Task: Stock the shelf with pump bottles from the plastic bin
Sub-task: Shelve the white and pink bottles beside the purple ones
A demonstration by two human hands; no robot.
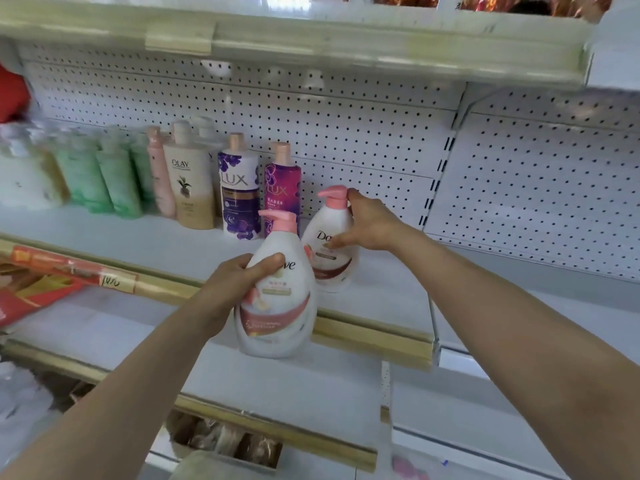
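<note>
Stocking is judged partly done: one pump bottle (331, 266) is gripped on the shelf (138, 244) by the right hand (367, 226), and a second bottle (277, 310) is clasped, unshelved, by the left hand (235, 285).

Shelf (138, 244): I see a row of bottles (239, 199) at left and centre, pegboard (346, 133) behind | Right of row: first pump bottle (330, 251) on shelf, right hand (367, 223) gripping its right side | Nearer: second pump bottle (277, 306) in left hand (239, 282), before the shelf edge, overlapping the first's left | Below: lower shelf (277, 386)
</note>
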